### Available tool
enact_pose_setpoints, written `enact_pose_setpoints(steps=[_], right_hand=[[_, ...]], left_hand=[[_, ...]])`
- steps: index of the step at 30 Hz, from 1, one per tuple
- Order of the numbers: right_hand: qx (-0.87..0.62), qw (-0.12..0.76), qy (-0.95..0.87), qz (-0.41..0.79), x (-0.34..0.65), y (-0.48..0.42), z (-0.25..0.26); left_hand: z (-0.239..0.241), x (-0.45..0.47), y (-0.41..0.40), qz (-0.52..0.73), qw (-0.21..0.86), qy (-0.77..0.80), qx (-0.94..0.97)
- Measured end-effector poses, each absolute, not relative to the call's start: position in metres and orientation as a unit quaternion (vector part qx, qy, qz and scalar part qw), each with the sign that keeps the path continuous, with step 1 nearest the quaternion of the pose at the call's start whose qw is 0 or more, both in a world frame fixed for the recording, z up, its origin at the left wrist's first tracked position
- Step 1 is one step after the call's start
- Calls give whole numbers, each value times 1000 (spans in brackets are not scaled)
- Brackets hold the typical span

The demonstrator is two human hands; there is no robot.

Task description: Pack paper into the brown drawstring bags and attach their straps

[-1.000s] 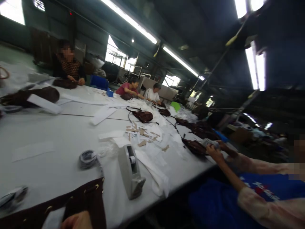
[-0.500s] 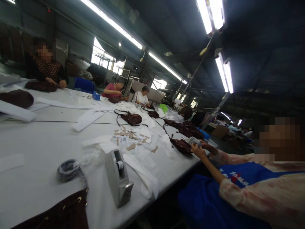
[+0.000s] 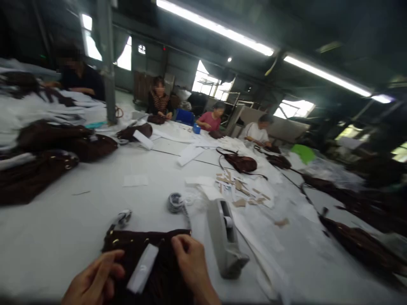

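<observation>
A dark brown bag (image 3: 140, 254) with a row of metal eyelets along its top edge lies flat on the near edge of the white table. A white paper strip (image 3: 143, 267) rests on it, tilted, running from near left to far right.

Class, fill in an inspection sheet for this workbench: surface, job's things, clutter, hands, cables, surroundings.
Surface: long white table, shared by several workers.
Job's things: dark brown bag with metal eyelets, flat at the near edge; a white strip lies on it.
Clutter: grey tape dispenser, tape roll, card scraps, white paper sheets, more brown bags at left.
Hands: left hand rests on the bag's left side; right hand pinches its top edge; grip blurred.
Cables: nothing seen.
Surroundings: seated people at the far side, tube lights, windows.
</observation>
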State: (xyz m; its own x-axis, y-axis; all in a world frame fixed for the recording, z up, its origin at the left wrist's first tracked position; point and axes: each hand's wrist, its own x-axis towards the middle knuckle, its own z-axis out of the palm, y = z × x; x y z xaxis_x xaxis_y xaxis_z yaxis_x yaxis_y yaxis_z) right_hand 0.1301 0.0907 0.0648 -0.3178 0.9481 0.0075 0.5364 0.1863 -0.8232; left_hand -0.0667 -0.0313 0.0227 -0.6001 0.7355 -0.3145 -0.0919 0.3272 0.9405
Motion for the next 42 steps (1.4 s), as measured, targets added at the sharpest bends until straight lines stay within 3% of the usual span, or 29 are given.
enact_pose_setpoints(steps=[6, 10, 15, 23, 26, 31, 36, 42], right_hand=[[-539, 264, -769, 222, 118, 168, 62], [-575, 197, -777, 166, 92, 204, 51], [-569, 175, -777, 203, 73, 232, 40], [-371, 216, -851, 303, 89, 209, 57], [-274, 210, -890, 296, 94, 191, 66], [-213, 122, -926, 287, 102, 171, 83], [-213, 28, -911, 351, 103, 156, 102], [-249, 29, -898, 361, 106, 152, 67]], left_hand=[[27, -140, -16, 524, 195, 788, 259], [30, -145, 16, 492, 254, 756, 348], [37, -140, 41, 422, 291, 725, 461], [58, -145, 33, 388, 397, 587, 589], [60, -144, 32, 312, 382, 577, 651], [59, -138, 37, 216, 329, 600, 696], [59, -135, 42, 228, 352, 597, 684], [52, -139, 43, 274, 359, 610, 651]])
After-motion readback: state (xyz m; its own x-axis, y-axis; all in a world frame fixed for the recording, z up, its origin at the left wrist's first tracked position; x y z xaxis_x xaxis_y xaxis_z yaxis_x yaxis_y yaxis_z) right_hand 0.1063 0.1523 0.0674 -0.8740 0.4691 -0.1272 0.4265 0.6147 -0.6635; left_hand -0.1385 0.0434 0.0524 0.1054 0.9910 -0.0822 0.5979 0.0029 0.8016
